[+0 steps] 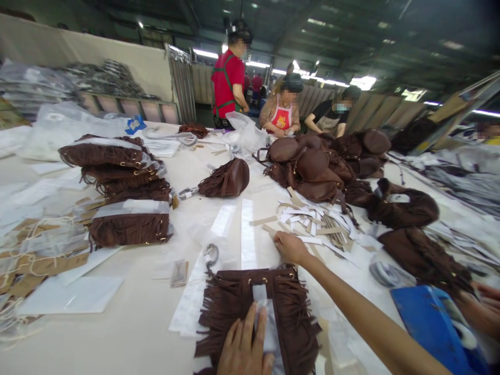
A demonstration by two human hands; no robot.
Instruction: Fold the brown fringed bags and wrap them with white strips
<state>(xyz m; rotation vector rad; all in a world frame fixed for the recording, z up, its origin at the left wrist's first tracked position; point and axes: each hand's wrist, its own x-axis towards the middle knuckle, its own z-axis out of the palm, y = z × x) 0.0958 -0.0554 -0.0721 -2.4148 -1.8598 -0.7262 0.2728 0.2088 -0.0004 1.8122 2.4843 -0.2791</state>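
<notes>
A dark brown fringed bag point(297, 323) with small gold eyelets lies flat in front of me. My left hand point(246, 344) rests on it, fingers stretched out over a strip of translucent wrapping point(271, 333) along its middle. Beyond the bag's top edge, my right hand point(291, 247) is closed, its fingertips pinching the end of a tan cardboard strip point(269, 228). Beside that hand spreads a loose heap of white and tan strips point(320, 221). A grey wrapped coil point(211, 255) sits at the bag's upper left corner.
Wrapped fringed bags point(128, 229) are stacked at left, near tags with white strings point(50, 263). One brown bag point(228, 179) lies mid-table; more brown bags point(312, 164) are piled behind. A blue tape dispenser point(425, 317) and another person's hand point(480, 310) are at right. Several people stand beyond.
</notes>
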